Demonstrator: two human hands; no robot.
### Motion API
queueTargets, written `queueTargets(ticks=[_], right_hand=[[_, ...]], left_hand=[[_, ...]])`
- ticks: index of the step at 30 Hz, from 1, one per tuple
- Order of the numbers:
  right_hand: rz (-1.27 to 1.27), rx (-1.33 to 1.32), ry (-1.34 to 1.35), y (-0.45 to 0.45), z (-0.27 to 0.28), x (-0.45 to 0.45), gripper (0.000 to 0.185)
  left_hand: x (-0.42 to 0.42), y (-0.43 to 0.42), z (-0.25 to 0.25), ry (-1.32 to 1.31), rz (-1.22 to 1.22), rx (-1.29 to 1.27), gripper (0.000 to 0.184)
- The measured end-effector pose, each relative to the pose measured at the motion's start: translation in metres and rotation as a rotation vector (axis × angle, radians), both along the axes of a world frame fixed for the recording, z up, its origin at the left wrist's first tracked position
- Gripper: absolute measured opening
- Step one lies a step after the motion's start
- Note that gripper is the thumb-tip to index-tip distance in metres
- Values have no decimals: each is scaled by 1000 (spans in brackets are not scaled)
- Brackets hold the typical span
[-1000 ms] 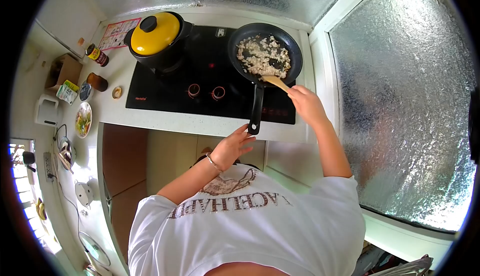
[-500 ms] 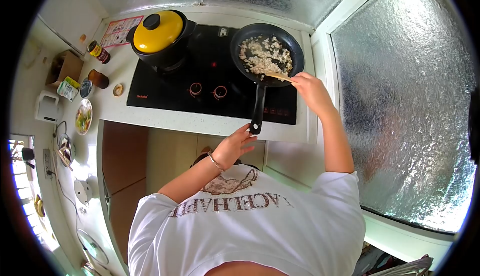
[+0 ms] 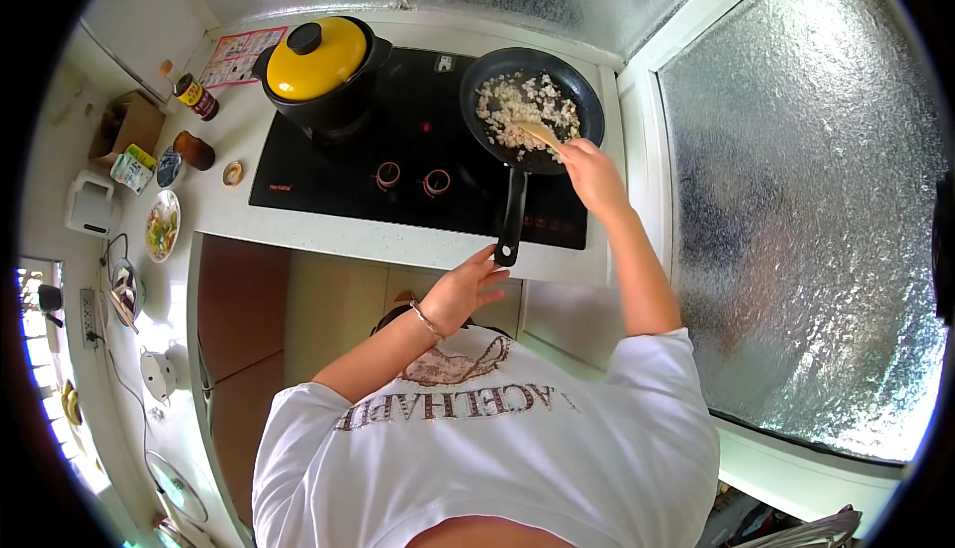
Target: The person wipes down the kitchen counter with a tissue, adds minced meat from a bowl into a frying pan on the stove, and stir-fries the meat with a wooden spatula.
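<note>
A black frying pan (image 3: pixel 589 100) sits on the right of the black cooktop, with pale, finely chopped food (image 3: pixel 512 105) spread over its base. My right hand (image 3: pixel 595 178) is closed around a wooden spatula (image 3: pixel 540 134), whose blade rests among the pieces near the pan's middle. At the counter's front edge, my left hand (image 3: pixel 461 294) has its fingertips against the end of the pan's handle (image 3: pixel 513 212). Some of its fingers are spread, and the handle tip partly covers the others. A bracelet circles the left wrist.
A black pot with a yellow lid (image 3: pixel 333 59) stands on the cooktop (image 3: pixel 348 165) at left. Along the left counter are a dark bottle (image 3: pixel 196 97), a brown jar (image 3: pixel 194 151), a tape roll (image 3: pixel 233 173) and a plate of cut food (image 3: pixel 162 226). A textured glass panel (image 3: pixel 796 210) borders the right side.
My right hand has moved left and slightly down, bringing the spatula blade further into the food toward the pan's middle. My left hand stays at the handle's end.
</note>
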State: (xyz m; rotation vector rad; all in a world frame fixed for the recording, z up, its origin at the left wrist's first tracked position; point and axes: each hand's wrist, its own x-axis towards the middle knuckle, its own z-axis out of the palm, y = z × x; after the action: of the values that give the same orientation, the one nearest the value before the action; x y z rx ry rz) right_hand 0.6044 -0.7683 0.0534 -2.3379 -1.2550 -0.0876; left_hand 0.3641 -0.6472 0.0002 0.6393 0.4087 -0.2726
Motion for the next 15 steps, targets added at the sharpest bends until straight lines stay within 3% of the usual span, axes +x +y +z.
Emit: queueTargets(ticks=[6,15], right_hand=[[-65,139,-156,4,-20,20,16],[-86,93,-162,-15,-28,29,18]], left_hand=[[0,1,-7,-20,18,-35,54],[-1,2,-5,-34,13,-33,55]])
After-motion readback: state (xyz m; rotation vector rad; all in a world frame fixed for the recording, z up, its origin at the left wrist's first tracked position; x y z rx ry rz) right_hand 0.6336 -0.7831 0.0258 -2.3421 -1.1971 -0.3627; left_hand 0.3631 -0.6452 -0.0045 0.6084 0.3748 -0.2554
